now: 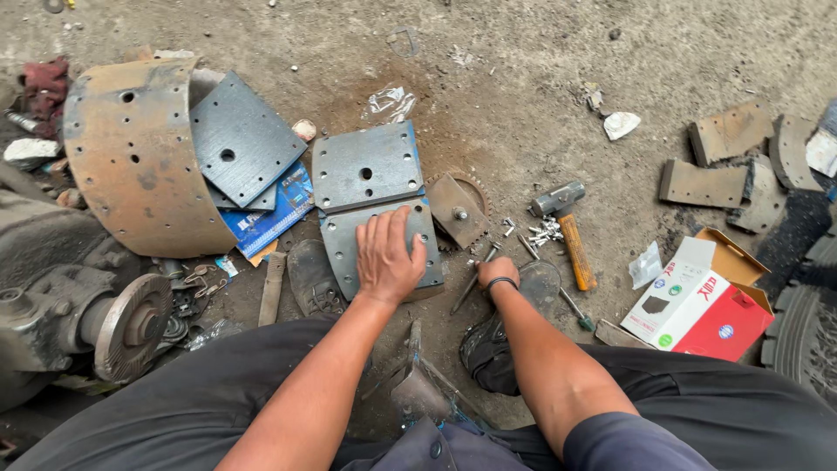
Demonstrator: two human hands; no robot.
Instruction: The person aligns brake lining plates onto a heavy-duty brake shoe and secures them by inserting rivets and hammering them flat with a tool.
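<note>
While pressing left hand [388,257] flat, fingers spread, on near grey plate [349,253], risked sliding it on grit, with right hand [499,275] curled, grip hidden.

The person wears dark grey trousers [200,401], a short dark blue-grey sleeve [623,445], dark shoes [488,353], and a thin black wristband [499,282].

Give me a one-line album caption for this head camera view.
Left hand pressing a grey drilled lining plate on the dirt floor, right hand beside a hammer.
</note>
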